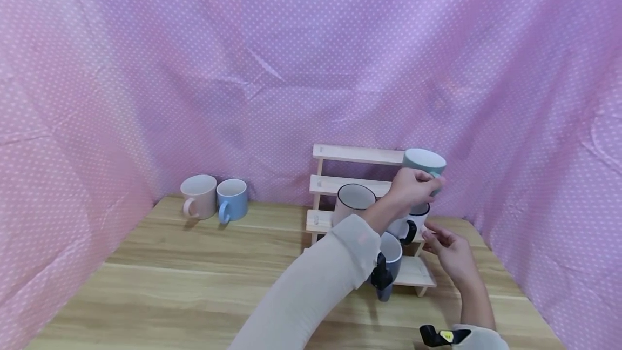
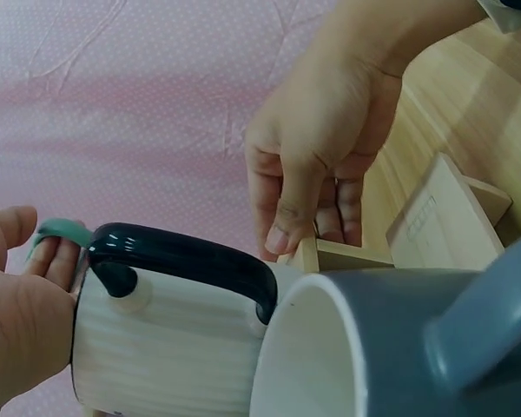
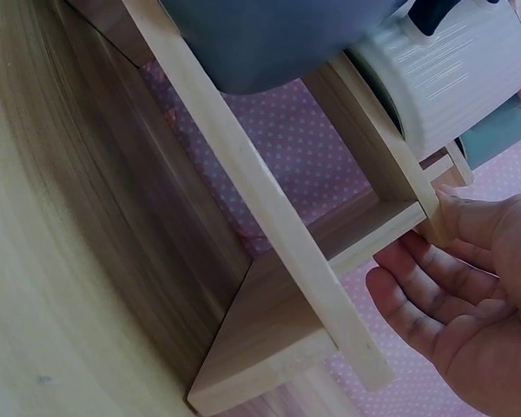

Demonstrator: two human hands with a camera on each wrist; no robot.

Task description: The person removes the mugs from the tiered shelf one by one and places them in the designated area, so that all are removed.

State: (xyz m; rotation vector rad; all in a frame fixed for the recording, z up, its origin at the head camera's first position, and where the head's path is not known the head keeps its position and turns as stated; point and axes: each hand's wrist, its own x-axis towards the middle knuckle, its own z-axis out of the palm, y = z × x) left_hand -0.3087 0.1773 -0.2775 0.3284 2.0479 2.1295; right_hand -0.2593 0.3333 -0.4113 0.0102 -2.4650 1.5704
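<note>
My left hand (image 1: 413, 190) reaches across the tiered wooden rack (image 1: 359, 154) and pinches the handle of a green mug (image 1: 424, 160) at the right end of the top tier. The left wrist view shows its fingers at the green handle (image 2: 65, 228). Lower down, my right hand (image 1: 452, 257) grips the right end of a tier between thumb and fingers, seen closely in the right wrist view. Between the hands stands a white mug (image 1: 397, 227) with a black rim and black handle. A grey-blue mug (image 1: 392, 250) sits in front, partly behind the left sleeve.
Another black-rimmed mug (image 1: 356, 199) stands on the rack, left of the white one. Far left on the wooden table (image 1: 194, 274) are a pale pink mug (image 1: 200, 193) and a light blue mug (image 1: 233, 199). Dotted pink cloth (image 1: 272, 69) hangs behind and at both sides.
</note>
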